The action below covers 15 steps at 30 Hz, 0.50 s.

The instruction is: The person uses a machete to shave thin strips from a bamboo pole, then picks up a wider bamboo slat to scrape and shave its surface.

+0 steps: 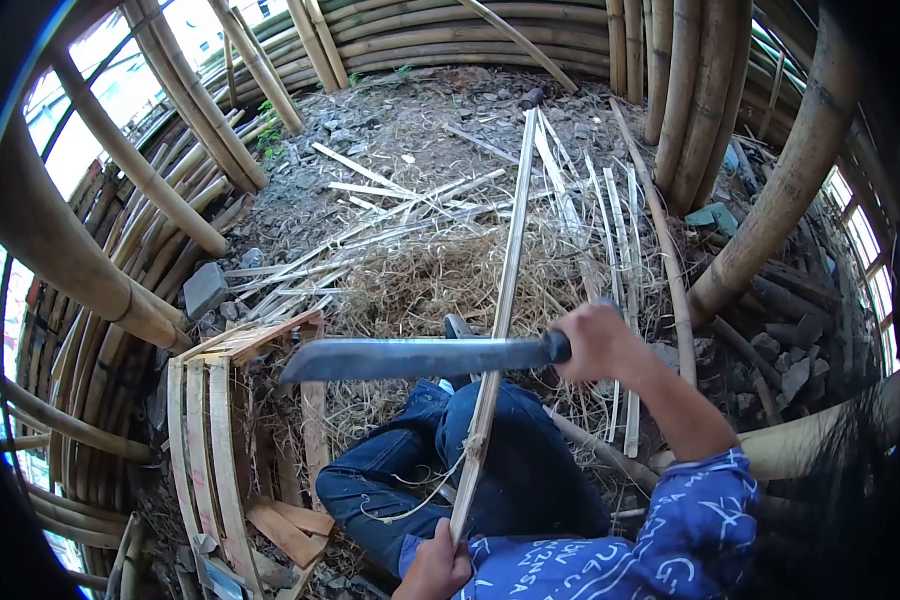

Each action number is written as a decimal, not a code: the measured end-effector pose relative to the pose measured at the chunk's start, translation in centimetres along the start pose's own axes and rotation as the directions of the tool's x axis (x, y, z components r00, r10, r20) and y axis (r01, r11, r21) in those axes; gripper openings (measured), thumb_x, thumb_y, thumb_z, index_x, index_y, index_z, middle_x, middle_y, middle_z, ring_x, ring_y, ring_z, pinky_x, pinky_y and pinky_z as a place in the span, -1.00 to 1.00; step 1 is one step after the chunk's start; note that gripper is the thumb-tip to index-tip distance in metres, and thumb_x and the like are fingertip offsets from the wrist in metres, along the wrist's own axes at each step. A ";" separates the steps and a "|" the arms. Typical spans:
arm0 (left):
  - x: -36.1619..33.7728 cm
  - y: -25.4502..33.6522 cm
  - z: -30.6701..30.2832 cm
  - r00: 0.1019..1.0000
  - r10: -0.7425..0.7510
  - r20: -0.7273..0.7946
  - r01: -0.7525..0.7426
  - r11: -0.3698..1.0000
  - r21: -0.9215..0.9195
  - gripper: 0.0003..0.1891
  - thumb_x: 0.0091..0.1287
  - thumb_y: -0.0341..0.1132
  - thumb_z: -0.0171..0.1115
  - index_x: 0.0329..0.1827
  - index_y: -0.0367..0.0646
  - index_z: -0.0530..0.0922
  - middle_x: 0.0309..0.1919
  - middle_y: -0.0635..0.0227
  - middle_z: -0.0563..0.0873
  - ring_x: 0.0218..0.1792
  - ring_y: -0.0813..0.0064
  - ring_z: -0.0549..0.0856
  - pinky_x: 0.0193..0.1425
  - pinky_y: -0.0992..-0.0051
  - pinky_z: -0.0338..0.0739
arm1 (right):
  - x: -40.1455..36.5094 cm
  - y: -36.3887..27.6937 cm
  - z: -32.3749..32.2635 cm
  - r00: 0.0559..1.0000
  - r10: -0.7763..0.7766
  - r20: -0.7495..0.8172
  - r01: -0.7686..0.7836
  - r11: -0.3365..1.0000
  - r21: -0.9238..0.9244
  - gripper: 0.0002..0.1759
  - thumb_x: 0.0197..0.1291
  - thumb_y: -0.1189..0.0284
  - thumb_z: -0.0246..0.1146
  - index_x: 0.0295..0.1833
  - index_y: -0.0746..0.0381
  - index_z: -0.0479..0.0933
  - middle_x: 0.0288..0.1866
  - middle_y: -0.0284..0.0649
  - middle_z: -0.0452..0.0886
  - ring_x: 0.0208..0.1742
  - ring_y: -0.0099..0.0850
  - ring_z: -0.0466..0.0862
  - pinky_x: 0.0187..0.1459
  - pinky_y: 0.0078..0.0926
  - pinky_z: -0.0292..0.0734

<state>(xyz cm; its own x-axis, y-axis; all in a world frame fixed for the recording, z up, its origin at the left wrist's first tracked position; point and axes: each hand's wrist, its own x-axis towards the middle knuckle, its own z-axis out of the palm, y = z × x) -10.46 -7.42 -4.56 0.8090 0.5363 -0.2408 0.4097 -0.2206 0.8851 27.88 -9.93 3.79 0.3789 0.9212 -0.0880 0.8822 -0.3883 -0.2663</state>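
In the head view, my right hand (597,343) is wrapped around the dark handle of a machete (420,360). Its broad blade points left and crosses over a long bamboo strip (515,235). Near my body, my left hand (436,562) grips the lower end of that strip, which runs up across my knee and away over the ground. A thin curled shaving (440,488) hangs from the strip just above my left hand. My legs in blue jeans (510,460) are bent beneath the strip.
A wooden crate (208,440) stands at the left by my leg. Bamboo shavings (420,275) and loose split strips (615,300) litter the ground ahead. A grey block (206,290) lies at the left. Thick bamboo poles (800,180) rise on both sides.
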 end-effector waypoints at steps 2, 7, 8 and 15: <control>-0.2 -0.6 0.2 0.999 0.001 0.035 -0.001 1.000 -0.005 -0.30 0.16 -0.56 -0.02 0.44 -0.46 0.08 -0.46 -0.22 0.59 -0.49 -0.11 0.60 -0.41 0.12 0.45 | 1.7 2.4 0.3 0.970 -0.065 -0.235 0.036 0.991 -0.126 -0.87 -0.07 0.38 0.30 -0.37 0.14 0.68 -0.49 -0.13 0.69 -0.41 -0.29 0.73 -0.26 -0.28 0.66; -0.8 2.7 -2.0 0.995 0.094 0.036 -0.096 0.994 0.045 -0.31 0.13 -0.56 -0.02 0.41 -0.50 0.12 -0.49 -0.25 0.59 -0.47 -0.19 0.61 -0.38 0.05 0.46 | 10.2 12.5 -2.7 0.849 0.473 -0.234 -0.403 0.867 0.292 -0.76 -0.06 0.34 0.29 -0.32 0.29 0.65 -0.39 -0.04 0.70 -0.33 -0.23 0.74 -0.23 -0.28 0.64; -0.7 3.0 -2.0 0.992 0.118 0.040 -0.120 0.991 0.056 -0.31 0.12 -0.56 -0.02 0.41 -0.51 0.12 -0.50 -0.25 0.59 -0.46 -0.21 0.61 -0.37 0.03 0.46 | 11.3 14.8 -3.1 0.820 0.532 -0.211 -0.445 0.825 0.347 -0.69 -0.02 0.32 0.28 -0.20 0.31 0.66 -0.27 -0.01 0.73 -0.23 -0.16 0.76 -0.15 -0.27 0.65; 0.5 -0.1 0.5 0.999 -0.035 -0.032 0.043 0.957 0.286 -0.33 0.13 -0.46 0.08 0.32 -0.63 0.17 -0.47 -0.29 0.61 -0.42 -0.29 0.61 -0.32 -0.07 0.47 | 11.6 13.9 0.2 0.811 0.492 -0.318 -0.261 0.790 0.555 -0.78 -0.10 0.34 0.29 -0.44 0.31 0.60 -0.53 -0.10 0.67 -0.48 -0.27 0.69 -0.35 -0.33 0.60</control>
<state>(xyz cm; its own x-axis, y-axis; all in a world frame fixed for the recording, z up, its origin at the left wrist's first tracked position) -9.87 -7.51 -4.96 0.7801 0.5697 -0.2587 0.5475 -0.4216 0.7229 44.49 -4.66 -1.16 0.8298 0.5484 0.1031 0.4425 -0.5340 -0.7204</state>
